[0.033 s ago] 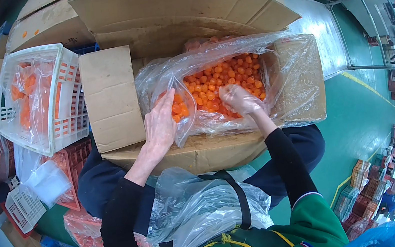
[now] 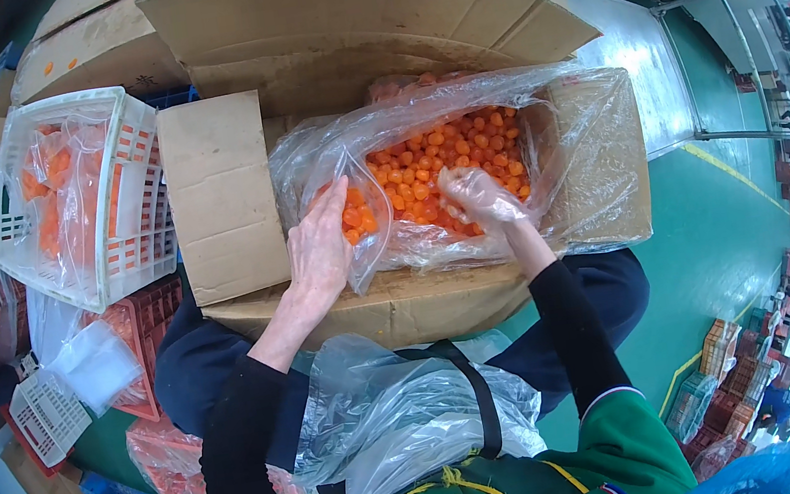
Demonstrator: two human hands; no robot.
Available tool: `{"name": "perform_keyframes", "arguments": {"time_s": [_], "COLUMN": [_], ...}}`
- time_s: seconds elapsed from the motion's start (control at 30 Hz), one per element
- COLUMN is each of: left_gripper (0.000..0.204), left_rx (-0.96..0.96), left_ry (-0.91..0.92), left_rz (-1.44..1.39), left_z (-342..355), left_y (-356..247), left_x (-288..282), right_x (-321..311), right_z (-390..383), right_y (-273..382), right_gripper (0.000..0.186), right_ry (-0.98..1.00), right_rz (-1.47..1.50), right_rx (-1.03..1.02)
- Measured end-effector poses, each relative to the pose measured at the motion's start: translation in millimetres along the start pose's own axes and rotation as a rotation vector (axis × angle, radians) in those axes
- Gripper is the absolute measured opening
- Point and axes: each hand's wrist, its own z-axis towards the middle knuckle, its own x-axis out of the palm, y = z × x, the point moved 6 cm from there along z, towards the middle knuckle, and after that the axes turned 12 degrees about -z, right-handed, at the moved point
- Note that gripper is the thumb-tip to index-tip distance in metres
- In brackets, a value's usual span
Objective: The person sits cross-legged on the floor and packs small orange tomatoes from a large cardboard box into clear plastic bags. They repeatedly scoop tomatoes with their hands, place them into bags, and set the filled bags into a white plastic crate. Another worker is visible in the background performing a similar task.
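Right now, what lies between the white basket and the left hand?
The head view shows a cardboard flap between the white basket and the left hand.

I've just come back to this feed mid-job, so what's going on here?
Someone's left hand rests against a clear bag containing orange pieces, at an open carton. The right hand, fingers curled, is at the loose orange pieces in it; whether it grips any is unclear. Plenty remain there. A white crate with bagged orange pieces stands left.
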Motion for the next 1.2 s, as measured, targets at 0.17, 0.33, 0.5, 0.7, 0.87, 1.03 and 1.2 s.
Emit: {"name": "perform_keyframes", "arguments": {"time_s": [0.17,0.33,0.5,0.7,0.87,1.03,1.2], "left_gripper": [0.066,0.063,0.062,0.063,0.062,0.063,0.064], "left_rx": [-0.001,-0.069,-0.039,-0.027,-0.024,-0.033,-0.02], "left_ry": [-0.032,-0.055,-0.044,-0.007,0.0,0.01,0.023], "left_rz": [-0.015,-0.087,-0.072,-0.033,-0.028,-0.007,0.003], "left_z": [-0.2,2.6,3.1,2.0,1.8,0.1,0.6], "left_y": [1.7,-5.8,-5.1,-0.3,-1.0,-1.6,-1.4], "left_x": [-2.0,-11.5,-8.3,-5.5,-4.9,-6.5,-2.8], "right_x": [61.0,61.1,-38.8,-22.3,-30.9,-57.5,-51.0], "right_z": [-45.8,-72.7,-22.7,34.3,44.0,26.4,25.2], "right_y": [65.6,107.1,66.5,27.6,7.2,-4.2,-20.6], "right_gripper": [0.025,0.036,0.042,0.034,0.027,0.045,0.033], "right_ry": [0.178,0.009,-0.717,-0.624,-0.49,-0.368,-0.177], "right_rz": [0.747,0.196,-0.605,-1.326,-1.224,-0.118,1.02], "right_rx": [-0.2,-0.483,-0.376,-0.219,-0.258,-0.001,-0.067]}}
